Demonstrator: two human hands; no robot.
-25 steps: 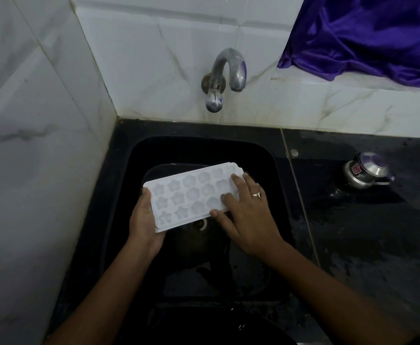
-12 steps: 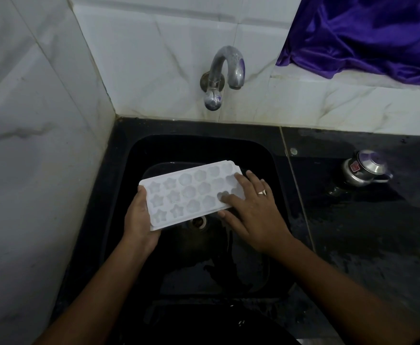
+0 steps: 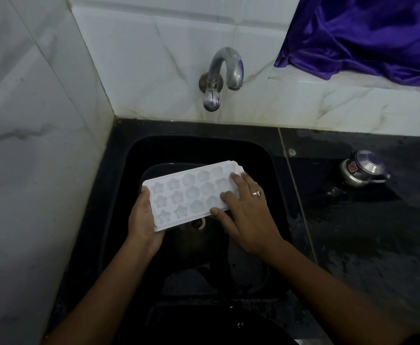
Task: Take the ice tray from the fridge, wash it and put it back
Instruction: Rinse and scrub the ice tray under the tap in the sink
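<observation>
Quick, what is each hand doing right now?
Left hand: holds the left end of the ice tray.
Right hand: open, straight fingers resting flat on the tray's right end.

both bare forearms reach forward. the left hand [image 3: 144, 220] grips the left end of the ice tray [image 3: 191, 195]. the right hand [image 3: 251, 217] lies flat on its right end, fingers spread, a ring [image 3: 255, 193] on one.
</observation>
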